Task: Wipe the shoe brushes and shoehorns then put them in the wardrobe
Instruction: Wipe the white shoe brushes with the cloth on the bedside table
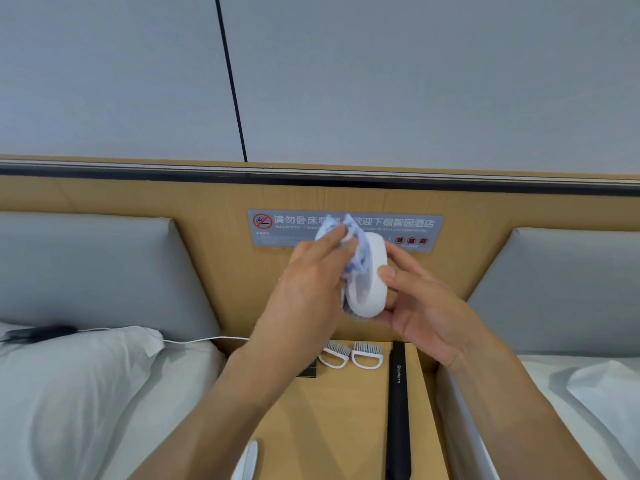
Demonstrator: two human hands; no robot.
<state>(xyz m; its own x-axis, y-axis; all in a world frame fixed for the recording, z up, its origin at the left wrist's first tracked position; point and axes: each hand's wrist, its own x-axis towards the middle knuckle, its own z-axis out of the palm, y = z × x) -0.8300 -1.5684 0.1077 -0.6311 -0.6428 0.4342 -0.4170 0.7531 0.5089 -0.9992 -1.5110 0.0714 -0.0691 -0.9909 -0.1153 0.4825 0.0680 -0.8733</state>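
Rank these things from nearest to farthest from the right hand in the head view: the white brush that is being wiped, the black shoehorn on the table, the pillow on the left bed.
From the right hand:
1. White brush: held in that hand, above the table.
2. Black shoehorn: on the table, below the hand.
3. Pillow: far left, on the bed.

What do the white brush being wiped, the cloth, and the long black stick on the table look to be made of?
The white oval shoe brush in the right hand looks like smooth moulded plastic, evenly glossy. The blue-and-white patterned cloth gripped by the left hand crumples softly, so probably thin fabric. The long black shoehorn looks matte, plastic or coated metal; I cannot tell which.
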